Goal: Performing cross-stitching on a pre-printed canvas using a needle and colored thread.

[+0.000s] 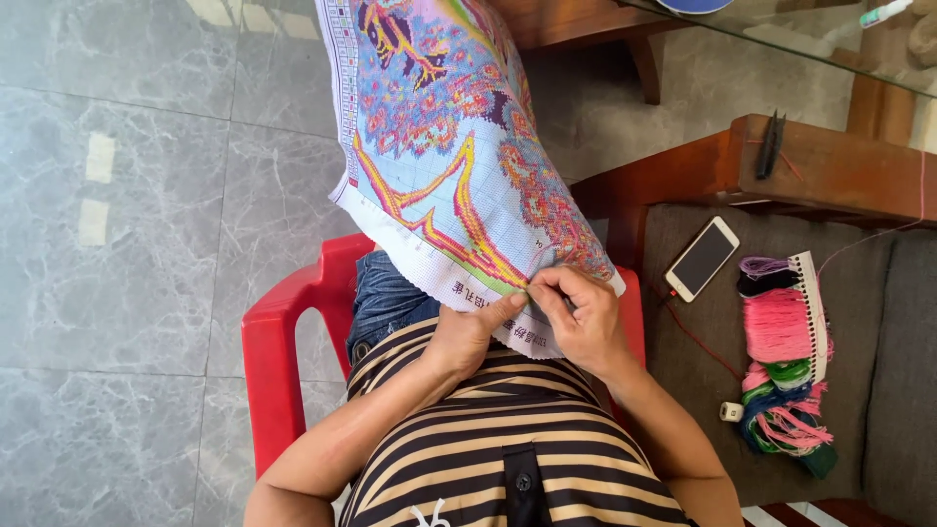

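A large cross-stitch canvas [439,137] with a bright multicoloured bird pattern drapes from my lap toward the floor. My left hand [470,330] grips its near edge, thumb on top. My right hand [583,314] pinches the cloth right beside that thumb, fingertips closed at the hem; a needle cannot be made out. Both hands touch the canvas and nearly meet.
I sit on a red plastic chair [273,342] over grey tile floor. To the right a cushioned wooden seat holds a white phone [702,258], a card of coloured embroidery threads [786,361] and a small spool [731,412]. Black snips [771,144] lie on the wooden armrest.
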